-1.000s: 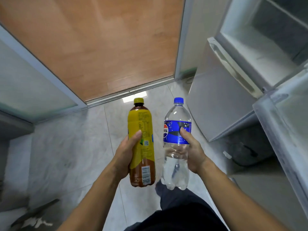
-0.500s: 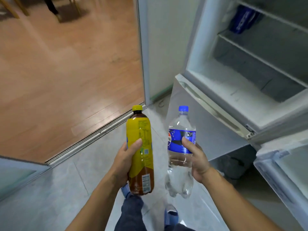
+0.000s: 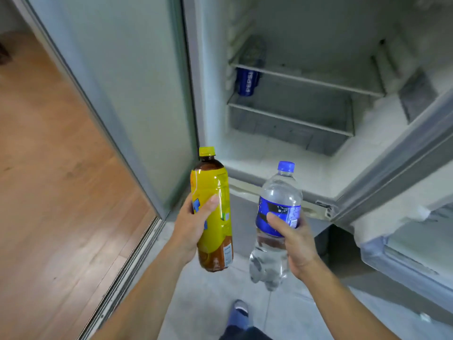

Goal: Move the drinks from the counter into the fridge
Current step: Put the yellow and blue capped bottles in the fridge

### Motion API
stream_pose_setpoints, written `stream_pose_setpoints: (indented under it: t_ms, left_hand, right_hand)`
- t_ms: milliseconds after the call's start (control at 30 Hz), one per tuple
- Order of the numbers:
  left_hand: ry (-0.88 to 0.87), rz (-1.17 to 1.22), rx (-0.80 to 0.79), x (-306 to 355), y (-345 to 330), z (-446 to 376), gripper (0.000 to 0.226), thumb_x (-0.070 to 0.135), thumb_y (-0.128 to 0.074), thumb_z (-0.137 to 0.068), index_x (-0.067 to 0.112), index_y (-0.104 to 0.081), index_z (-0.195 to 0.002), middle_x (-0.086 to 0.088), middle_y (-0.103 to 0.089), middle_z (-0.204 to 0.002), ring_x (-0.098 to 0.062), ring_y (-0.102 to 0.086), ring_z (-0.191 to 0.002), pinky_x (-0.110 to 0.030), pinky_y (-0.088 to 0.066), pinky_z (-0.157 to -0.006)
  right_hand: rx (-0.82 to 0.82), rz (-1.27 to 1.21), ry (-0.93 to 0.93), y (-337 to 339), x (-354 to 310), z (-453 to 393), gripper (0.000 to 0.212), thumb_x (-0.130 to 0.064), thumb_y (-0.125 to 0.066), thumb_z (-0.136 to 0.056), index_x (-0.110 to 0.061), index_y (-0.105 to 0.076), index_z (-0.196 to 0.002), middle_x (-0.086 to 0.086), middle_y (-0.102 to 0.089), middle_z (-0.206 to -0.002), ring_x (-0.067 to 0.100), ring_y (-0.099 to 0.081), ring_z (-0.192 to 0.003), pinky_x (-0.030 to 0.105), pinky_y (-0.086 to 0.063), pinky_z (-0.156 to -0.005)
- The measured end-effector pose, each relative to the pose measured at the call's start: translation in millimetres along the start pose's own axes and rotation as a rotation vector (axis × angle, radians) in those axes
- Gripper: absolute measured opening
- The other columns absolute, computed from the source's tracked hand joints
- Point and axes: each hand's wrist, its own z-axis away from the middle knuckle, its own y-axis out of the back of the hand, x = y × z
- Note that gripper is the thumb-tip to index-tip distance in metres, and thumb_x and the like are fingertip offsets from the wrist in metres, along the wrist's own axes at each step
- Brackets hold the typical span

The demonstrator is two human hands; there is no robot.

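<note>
1. The fridge (image 3: 318, 168) stood open ahead, its white plastic interior crossed by wire-edged shelves; a blue can (image 3: 247, 82) sat at the left of the middle shelf.
2. The left hand (image 3: 191, 229) was wrapped round the tea bottle (image 3: 213, 209), a smooth brown plastic cylinder with a glossy yellow label and yellow cap.
3. The right hand (image 3: 294, 241) grasped the clear bottle (image 3: 277, 217) at its blue label; ribbed, dimpled base, blue cap.
4. Both bottles hung upright, near each other, in front of the fridge's lower lip.
5. Best loaded one at a time, base first, likely laid down or angled if the shelf gap proves low.
</note>
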Motion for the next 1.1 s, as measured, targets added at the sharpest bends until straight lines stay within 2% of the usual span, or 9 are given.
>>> stream_pose_setpoints:
  t_ms: [167,267,367,533,700,833,933,1033,1100]
  left_hand:
    - [-0.113,-0.164,-0.037,24,-35,-68,0.057,0.042,-0.089,-0.05,0.039,-0.067,-0.102,0.001,-0.076,-0.1,-0.022,-0.073,-0.092,-0.037,-0.06,-0.07]
    - [-0.203,-0.297,0.006,37,-56,-109,0.059,0.042,-0.089,-0.045,0.045,-0.063,-0.098,0.006,-0.075,-0.096,-0.018,-0.073,-0.089,-0.04,-0.06,-0.075]
    - [-0.254,-0.418,0.021,53,-77,-148,0.066,0.041,-0.088,-0.041,0.048,-0.057,-0.099,0.012,-0.072,-0.092,-0.011,-0.071,-0.087,-0.036,-0.059,-0.076]
    - [-0.212,-0.549,0.01,78,-106,-198,0.068,0.036,-0.084,-0.036,0.045,-0.054,-0.096,0.018,-0.067,-0.085,0.006,-0.065,-0.072,-0.014,-0.048,-0.055]
    - [-0.176,-0.661,-0.03,89,-115,-242,0.067,0.023,-0.089,-0.054,0.027,-0.061,-0.115,0.003,-0.071,-0.1,-0.015,-0.068,-0.09,-0.029,-0.056,-0.074]
    - [-0.153,-0.648,-0.112,90,-114,-266,0.06,0.021,-0.09,-0.058,0.034,-0.059,-0.107,0.008,-0.069,-0.098,-0.008,-0.066,-0.088,-0.024,-0.054,-0.069]
    - [-0.134,-0.648,-0.151,93,-114,-279,0.057,0.022,-0.091,-0.061,0.029,-0.062,-0.11,0.005,-0.071,-0.1,-0.007,-0.066,-0.086,-0.023,-0.054,-0.07]
    - [-0.145,-0.696,-0.19,98,-113,-288,0.058,0.03,-0.092,-0.057,0.027,-0.066,-0.109,0.001,-0.073,-0.105,-0.012,-0.069,-0.09,-0.034,-0.058,-0.082]
    - [-0.189,-0.742,-0.246,105,-117,-291,0.075,0.038,-0.091,-0.054,0.025,-0.06,-0.121,0.001,-0.07,-0.113,-0.016,-0.067,-0.101,-0.04,-0.057,-0.089]
  right_hand:
    - [0.111,-0.04,0.094,-1,-35,-57,0.065,-0.027,-0.095,-0.05,-0.025,-0.067,-0.108,0.008,-0.076,-0.101,0.023,-0.073,-0.085,0.043,-0.061,-0.074]
    - [0.185,-0.027,0.155,-6,-56,-95,0.058,-0.023,-0.092,-0.059,-0.024,-0.065,-0.109,0.007,-0.075,-0.103,0.023,-0.073,-0.089,0.041,-0.061,-0.076]
    - [0.285,0.109,0.307,-16,-80,-131,0.073,-0.039,-0.091,-0.045,-0.029,-0.059,-0.11,-0.007,-0.072,-0.104,0.006,-0.07,-0.09,0.023,-0.057,-0.075]
    - [0.377,0.292,0.393,-33,-104,-182,0.076,-0.049,-0.089,-0.038,-0.039,-0.05,-0.103,-0.019,-0.063,-0.099,-0.018,-0.059,-0.08,-0.001,-0.042,-0.062]
    - [0.375,0.347,0.378,-44,-110,-221,0.084,-0.044,-0.092,-0.044,-0.032,-0.049,-0.116,-0.012,-0.061,-0.109,-0.002,-0.062,-0.094,0.013,-0.047,-0.076]
    - [0.408,0.342,0.357,-55,-112,-243,0.075,-0.039,-0.093,-0.042,-0.037,-0.054,-0.107,-0.013,-0.068,-0.1,0.003,-0.067,-0.089,0.024,-0.058,-0.076]
    - [0.407,0.38,0.303,-61,-105,-250,0.076,-0.036,-0.093,-0.044,-0.028,-0.059,-0.112,-0.009,-0.071,-0.1,0.008,-0.07,-0.089,0.036,-0.061,-0.08]
    - [0.387,0.447,0.278,-68,-104,-249,0.087,-0.039,-0.095,-0.046,-0.027,-0.047,-0.118,-0.014,-0.063,-0.105,0.007,-0.065,-0.096,0.036,-0.058,-0.087]
    - [0.352,0.514,0.265,-73,-113,-243,0.102,-0.052,-0.092,-0.044,-0.034,-0.035,-0.127,-0.019,-0.054,-0.119,0.008,-0.058,-0.109,0.032,-0.052,-0.094]
